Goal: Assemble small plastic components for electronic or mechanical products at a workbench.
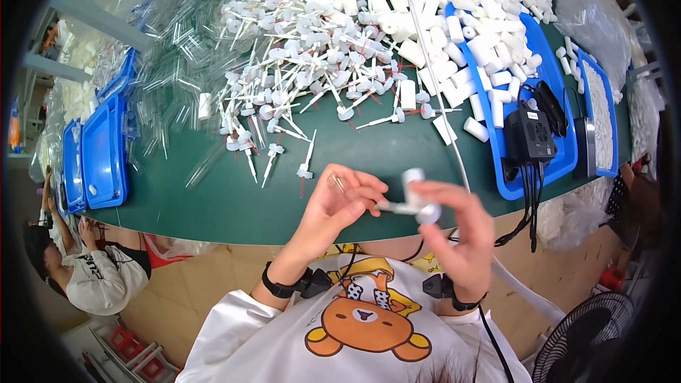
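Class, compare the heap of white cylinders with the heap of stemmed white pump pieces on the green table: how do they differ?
The white cylinders are short, stubby and plain; the stemmed pump pieces have round heads with thin tubes sticking out. The white cylinders spill into a blue tray; the stemmed pump pieces lie straight on the green table. Both are white and loosely heaped.

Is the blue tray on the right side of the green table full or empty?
Full. The blue tray is heaped with white cylinders, and a black device sits at its near end.
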`<action>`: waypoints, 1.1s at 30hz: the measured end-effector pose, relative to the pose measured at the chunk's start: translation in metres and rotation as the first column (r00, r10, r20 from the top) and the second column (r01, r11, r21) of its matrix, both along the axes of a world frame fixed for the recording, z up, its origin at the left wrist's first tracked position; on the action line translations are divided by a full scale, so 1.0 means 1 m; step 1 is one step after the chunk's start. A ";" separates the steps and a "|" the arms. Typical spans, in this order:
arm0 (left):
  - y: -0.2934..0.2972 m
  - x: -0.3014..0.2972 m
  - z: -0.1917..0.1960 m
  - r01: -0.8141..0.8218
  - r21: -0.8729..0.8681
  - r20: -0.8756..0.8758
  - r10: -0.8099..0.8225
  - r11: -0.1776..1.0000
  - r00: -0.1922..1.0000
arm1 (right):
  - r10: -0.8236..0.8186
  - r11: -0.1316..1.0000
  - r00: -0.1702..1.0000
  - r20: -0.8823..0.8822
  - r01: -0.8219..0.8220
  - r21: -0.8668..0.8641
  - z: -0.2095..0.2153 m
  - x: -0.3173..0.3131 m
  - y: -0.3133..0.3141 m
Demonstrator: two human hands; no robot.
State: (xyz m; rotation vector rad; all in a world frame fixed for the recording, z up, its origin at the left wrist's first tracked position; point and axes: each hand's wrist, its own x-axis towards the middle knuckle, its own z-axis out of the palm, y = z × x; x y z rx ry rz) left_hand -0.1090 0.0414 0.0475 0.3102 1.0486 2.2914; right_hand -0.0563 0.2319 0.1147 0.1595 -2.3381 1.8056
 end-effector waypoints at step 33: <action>0.001 -0.005 0.004 0.054 -0.047 0.116 -0.049 0.997 0.992 | 0.138 0.843 0.979 0.147 -0.038 -0.537 -0.030 0.004 0.009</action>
